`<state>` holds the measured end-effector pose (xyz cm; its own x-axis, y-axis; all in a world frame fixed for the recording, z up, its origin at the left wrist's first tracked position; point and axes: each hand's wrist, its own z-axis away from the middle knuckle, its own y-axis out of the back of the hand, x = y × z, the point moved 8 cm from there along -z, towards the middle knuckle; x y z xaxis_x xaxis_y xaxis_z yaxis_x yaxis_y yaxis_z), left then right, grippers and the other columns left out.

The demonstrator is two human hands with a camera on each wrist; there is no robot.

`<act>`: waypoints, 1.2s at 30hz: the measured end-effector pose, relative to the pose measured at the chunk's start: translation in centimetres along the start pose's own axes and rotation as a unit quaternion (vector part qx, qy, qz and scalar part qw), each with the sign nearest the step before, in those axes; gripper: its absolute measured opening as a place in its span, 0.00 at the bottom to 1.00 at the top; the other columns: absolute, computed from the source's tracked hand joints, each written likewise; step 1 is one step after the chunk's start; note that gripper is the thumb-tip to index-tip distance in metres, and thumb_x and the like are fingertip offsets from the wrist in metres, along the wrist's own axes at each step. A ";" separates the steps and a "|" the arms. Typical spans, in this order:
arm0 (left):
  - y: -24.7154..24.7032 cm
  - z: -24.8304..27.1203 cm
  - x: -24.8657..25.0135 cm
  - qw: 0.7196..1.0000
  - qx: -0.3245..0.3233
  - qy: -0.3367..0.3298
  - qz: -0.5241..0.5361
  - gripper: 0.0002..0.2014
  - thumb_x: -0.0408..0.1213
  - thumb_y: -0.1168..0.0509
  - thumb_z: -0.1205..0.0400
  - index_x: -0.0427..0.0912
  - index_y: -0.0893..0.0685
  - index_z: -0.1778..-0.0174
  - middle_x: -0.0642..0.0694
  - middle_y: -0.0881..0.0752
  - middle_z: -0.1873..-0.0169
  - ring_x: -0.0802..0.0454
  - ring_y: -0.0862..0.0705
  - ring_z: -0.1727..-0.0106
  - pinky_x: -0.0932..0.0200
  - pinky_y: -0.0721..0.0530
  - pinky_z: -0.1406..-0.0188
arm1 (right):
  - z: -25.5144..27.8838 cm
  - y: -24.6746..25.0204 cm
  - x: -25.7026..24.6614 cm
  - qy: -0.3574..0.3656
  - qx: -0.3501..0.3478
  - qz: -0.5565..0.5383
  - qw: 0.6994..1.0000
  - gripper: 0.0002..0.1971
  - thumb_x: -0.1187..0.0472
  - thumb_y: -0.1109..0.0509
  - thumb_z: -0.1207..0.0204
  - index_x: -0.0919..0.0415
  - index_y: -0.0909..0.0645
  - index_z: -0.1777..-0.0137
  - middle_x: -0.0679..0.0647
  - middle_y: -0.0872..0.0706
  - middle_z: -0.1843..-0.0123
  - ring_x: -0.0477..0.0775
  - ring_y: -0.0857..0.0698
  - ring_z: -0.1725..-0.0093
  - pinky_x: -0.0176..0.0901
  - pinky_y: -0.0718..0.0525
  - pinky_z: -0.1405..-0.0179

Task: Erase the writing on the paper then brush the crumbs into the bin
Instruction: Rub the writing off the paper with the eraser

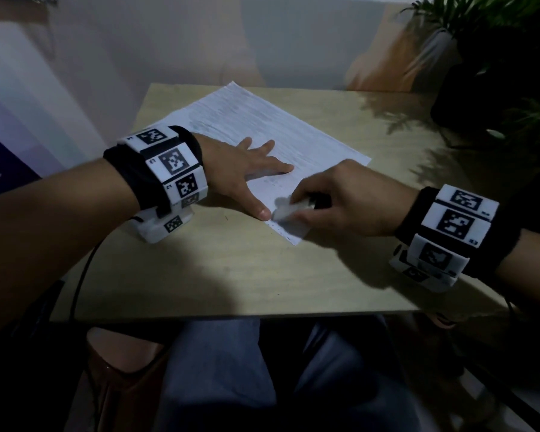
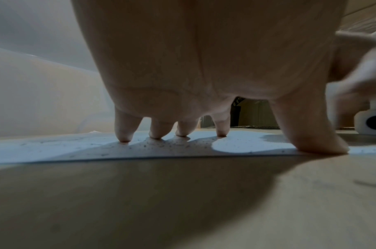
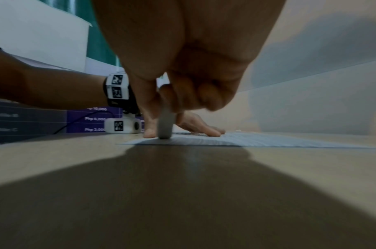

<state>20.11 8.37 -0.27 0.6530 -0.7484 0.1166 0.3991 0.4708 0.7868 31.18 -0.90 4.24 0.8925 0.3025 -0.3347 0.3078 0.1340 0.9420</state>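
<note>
A white sheet of paper lies at an angle on the wooden table. My left hand lies spread flat on the paper, with straight fingers and thumb pressing it down. My right hand pinches a white eraser and holds its end against the paper's near corner, close to the left thumb. From the right wrist view the eraser stands upright on the paper. Dark eraser crumbs speckle the sheet near the left fingertips. No bin is in view.
A potted plant stands at the table's far right corner. A wall runs behind the table. A purple poster hangs on the left. My knees are below the table's near edge. A black cable trails from the left wrist.
</note>
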 end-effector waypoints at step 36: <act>0.3 0.4 -0.1 0.999 0.018 0.027 0.015 0.52 0.71 0.33 0.25 0.72 0.62 0.13 0.54 0.70 0.12 0.42 0.68 0.11 0.34 0.58 0.13 | 0.5 0.0 1.2 -0.032 -0.007 -0.036 0.999 0.12 0.44 0.25 0.26 0.52 0.17 0.53 0.44 0.16 0.65 0.43 0.19 0.66 0.40 0.23 0.65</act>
<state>19.90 8.39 0.25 0.6989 -0.7070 0.1085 0.3562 0.4756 0.8043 32.43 -0.96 3.83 0.8877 0.2311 -0.3983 0.3671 0.1671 0.9150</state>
